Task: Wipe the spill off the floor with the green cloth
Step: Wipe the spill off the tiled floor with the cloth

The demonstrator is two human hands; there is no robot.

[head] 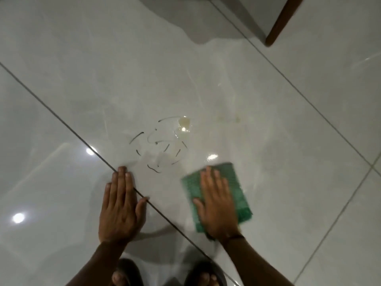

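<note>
A clear spill (165, 143) with a yellowish blob at its far right edge lies on the glossy white tile floor (268, 120). The green cloth (240, 195) lies flat on the floor to the right of and nearer than the spill. My right hand (216, 205) presses flat on top of the cloth, fingers spread, and looks motion-blurred. My left hand (120, 205) rests palm down on the bare tile, fingers together, just short of the spill's near edge and across a dark grout line.
A brown wooden furniture leg (282, 21) stands at the far right. Dark grout lines (61, 118) cross the floor diagonally. My two feet (165, 275) show at the bottom edge. Ceiling lights reflect on the tiles.
</note>
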